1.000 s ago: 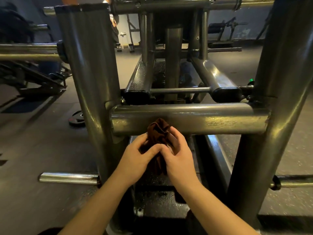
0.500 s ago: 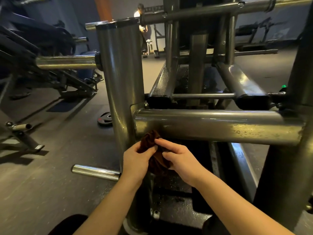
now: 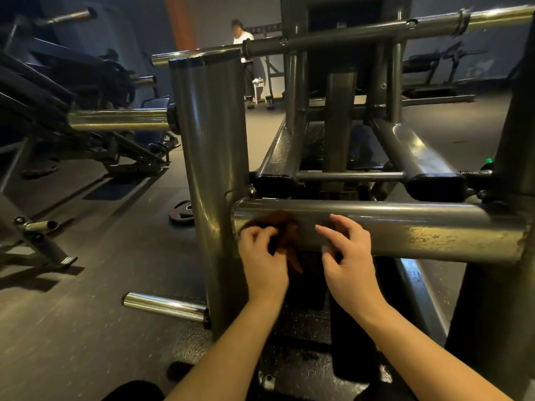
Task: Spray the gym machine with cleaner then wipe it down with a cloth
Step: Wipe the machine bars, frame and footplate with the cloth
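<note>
The left grip [image 3: 262,261] pinches the cloth [image 3: 285,227] at the crossbar [image 3: 390,224] by the post [image 3: 208,154]; right grip [image 3: 350,261] loose, empty.

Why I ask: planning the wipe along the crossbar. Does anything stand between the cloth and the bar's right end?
Only the right hand: it hovers before the crossbar just right of the cloth, which the left hand grips against the bar's left end. Past it, the bar's front looks bare to its right end.

Head cam, looks fwd/down, close to machine crossbar [image 3: 405,227].
</note>
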### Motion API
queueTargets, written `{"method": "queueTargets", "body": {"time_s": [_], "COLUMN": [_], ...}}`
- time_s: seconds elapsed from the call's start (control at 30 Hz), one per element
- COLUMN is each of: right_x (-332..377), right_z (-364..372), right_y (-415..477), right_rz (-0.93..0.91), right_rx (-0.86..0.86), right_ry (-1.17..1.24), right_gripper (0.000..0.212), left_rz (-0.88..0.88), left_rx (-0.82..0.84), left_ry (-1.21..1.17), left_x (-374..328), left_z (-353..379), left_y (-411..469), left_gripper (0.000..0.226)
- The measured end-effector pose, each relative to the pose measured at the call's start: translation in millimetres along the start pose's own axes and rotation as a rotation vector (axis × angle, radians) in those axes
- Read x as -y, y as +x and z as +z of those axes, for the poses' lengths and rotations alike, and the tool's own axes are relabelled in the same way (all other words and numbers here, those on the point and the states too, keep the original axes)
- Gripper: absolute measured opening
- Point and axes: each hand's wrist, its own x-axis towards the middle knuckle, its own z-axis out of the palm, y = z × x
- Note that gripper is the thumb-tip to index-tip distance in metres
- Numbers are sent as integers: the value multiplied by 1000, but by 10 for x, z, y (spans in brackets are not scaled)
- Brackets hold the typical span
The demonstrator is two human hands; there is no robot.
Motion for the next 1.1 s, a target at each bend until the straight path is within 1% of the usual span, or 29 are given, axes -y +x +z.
{"method": "queueTargets", "body": {"time_s": [0.07, 0.1, 0.13, 0.23, 0.3, 0.4, 0.5, 0.57, 0.63, 0.67, 0.77, 0.87, 0.9, 0.93, 1.0, 1.07, 1.1], "right_x": [12, 19, 16, -48, -100, -116, -127, -151, -169, -181, -213, -188, -153, -110, 35, 254, 397], "right_z": [24, 36, 43, 31, 1, -37, -52, -78, -103, -115, -136, -123, -104, -81, -18, 56, 96], "right_y": [-4, -1, 3, 35, 52, 50, 59, 92, 115, 127, 135, 129, 119, 104, 79, 89, 115], "right_rz": [-11, -13, -17, -34, -40, -44, -60, -63, -84, -97, -135, -114, -102, -96, -114, -97, -41], "right_rx": [-13, -16, -18, -45, -47, -25, -25, -37, -37, -37, -33, -25, -28, -30, 4, 104, 173], "right_ry": [-45, -65, -94, -242, -345, -398, -409, -400, -404, -412, -443, -430, -407, -374, -272, -72, 72], "right_gripper": [48, 49, 49, 54, 59, 63, 63, 62, 61, 61, 63, 60, 58, 56, 53, 49, 45], "left_rz": [-12, -43, -101, -357, -459, -550, -649, -666, -663, -665, -675, -594, -560, -535, -499, -456, -431], "left_rx": [50, 32, -14, -197, -247, -261, -179, -98, -58, -53, -124, -252, -271, -267, -190, -84, -38], "left_ry": [-6, -29, -67, -244, -327, -406, -406, -472, -572, -589, -550, -512, -497, -499, -515, -514, -505], "left_x": [0, 14, 49, 100, 101, -19, -254, -345, -342, -328, -213, -78, -81, -110, -177, -243, -270], "left_z": [50, 41, 12, -172, -213, -28, 322, 568, 702, 691, 424, 35, -103, -230, -476, -692, -791], "left_y": [-112, -103, -70, 61, 88, 8, -201, -349, -427, -419, -246, 64, 158, 242, 377, 453, 476], "left_gripper": [35, 34, 32, 31, 28, 30, 36, 43, 49, 48, 36, 28, 27, 25, 24, 26, 27]}}
